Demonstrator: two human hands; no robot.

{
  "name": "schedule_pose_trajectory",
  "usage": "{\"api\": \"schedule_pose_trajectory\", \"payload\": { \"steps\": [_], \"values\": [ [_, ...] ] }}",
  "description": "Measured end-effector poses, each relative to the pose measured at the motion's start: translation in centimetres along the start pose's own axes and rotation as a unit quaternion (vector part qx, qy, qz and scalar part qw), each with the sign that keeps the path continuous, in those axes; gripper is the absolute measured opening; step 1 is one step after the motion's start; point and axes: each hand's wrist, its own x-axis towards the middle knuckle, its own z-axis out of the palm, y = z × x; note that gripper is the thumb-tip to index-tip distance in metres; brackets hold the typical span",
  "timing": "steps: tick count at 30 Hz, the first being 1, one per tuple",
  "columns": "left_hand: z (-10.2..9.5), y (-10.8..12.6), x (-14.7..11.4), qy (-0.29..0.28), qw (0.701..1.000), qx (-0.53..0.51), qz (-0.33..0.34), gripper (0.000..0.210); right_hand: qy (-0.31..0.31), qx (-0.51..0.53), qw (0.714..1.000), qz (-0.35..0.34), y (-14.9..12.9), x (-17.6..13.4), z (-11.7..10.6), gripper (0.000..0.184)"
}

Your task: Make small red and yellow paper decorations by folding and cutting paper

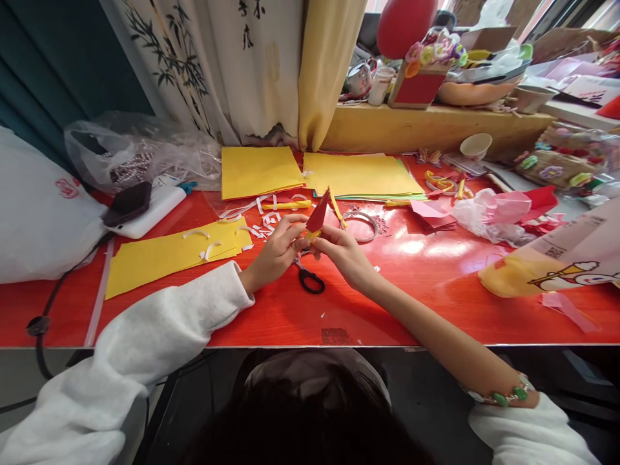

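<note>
Matt paper cone, glossy smooth tabletop, plastic scissor handle.

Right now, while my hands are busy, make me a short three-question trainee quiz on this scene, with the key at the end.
1. True or false: the left hand and the right hand are both holding the pointed red piece.

2. Multiple choice: which tool shows just below the hands in the picture?
a) a hammer
b) scissors
c) a paintbrush

3. Fill in the blank: the sheets lying to the left of the left hand are ____ in colour.

Key: 1. True. 2. b. 3. Yellow.
</note>
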Motion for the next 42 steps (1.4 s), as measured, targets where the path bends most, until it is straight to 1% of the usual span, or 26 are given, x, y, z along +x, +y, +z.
{"api": "schedule_pose_trajectory", "payload": {
  "steps": [1,3,6,9,12,14,18,20,24,31,34,37,40,42],
  "values": [
    [0.2,0.0,0.0,-0.001,1.0,0.0,0.003,0.03,0.006,-0.036,0.999,-0.011,0.1,0.0,0.0,0.008],
    [0.5,0.0,-0.1,0.001,1.0,0.006,0.011,0.031,0.021,-0.083,0.996,-0.03,0.2,0.0,0.0,0.017],
    [0.6,0.1,0.0,0.011,0.999,0.033,0.021,0.034,0.031,-0.109,0.992,-0.048,0.4,0.1,0.0,0.033],
    [0.4,0.0,0.2,-0.001,1.0,0.017,0.006,0.036,0.012,-0.128,0.99,-0.056,0.5,0.1,-0.2,0.034],
    [0.1,0.1,0.3,-0.007,0.998,-0.06,-0.018,0.031,-0.005,-0.126,0.991,-0.047,0.7,0.2,-0.4,0.035],
    [-0.2,0.3,0.4,-0.024,0.991,-0.122,-0.047,0.029,-0.027,-0.094,0.995,-0.034,0.9,0.3,-0.6,0.037],
    [-0.5,0.6,0.2,-0.08,0.961,-0.233,-0.127,0.028,-0.093,-0.02,0.995,-0.007,1.0,0.5,-1.4,0.038],
    [-0.5,0.5,0.0,-0.088,0.947,-0.271,-0.148,0.028,-0.108,-0.006,0.994,0.005,0.8,0.6,-1.6,0.041],
    [-0.3,0.4,-0.1,-0.094,0.922,-0.33,-0.179,0.03,-0.115,0.01,0.993,0.018,0.3,0.6,-1.7,0.042],
    [-0.2,0.6,0.1,-0.07,0.899,-0.381,-0.204,0.025,-0.109,0.007,0.994,0.007,0.2,0.7,-1.6,0.038],
    [-0.2,0.6,0.1,-0.058,0.901,-0.377,-0.205,0.025,-0.096,0.009,0.995,0.003,0.4,0.8,-1.8,0.037],
    [-0.2,0.5,0.1,-0.041,0.902,-0.377,-0.207,0.024,-0.077,0.008,0.997,0.015,0.6,0.9,-1.7,0.038],
    [-0.1,0.5,0.2,-0.029,0.898,-0.379,-0.219,0.025,-0.06,0.01,0.998,0.025,0.7,0.9,-1.4,0.038],
    [-0.1,0.6,0.3,-0.011,0.9,-0.377,-0.219,0.027,-0.045,0.025,0.998,0.033,0.6,0.8,-1.0,0.039]
  ]
}}
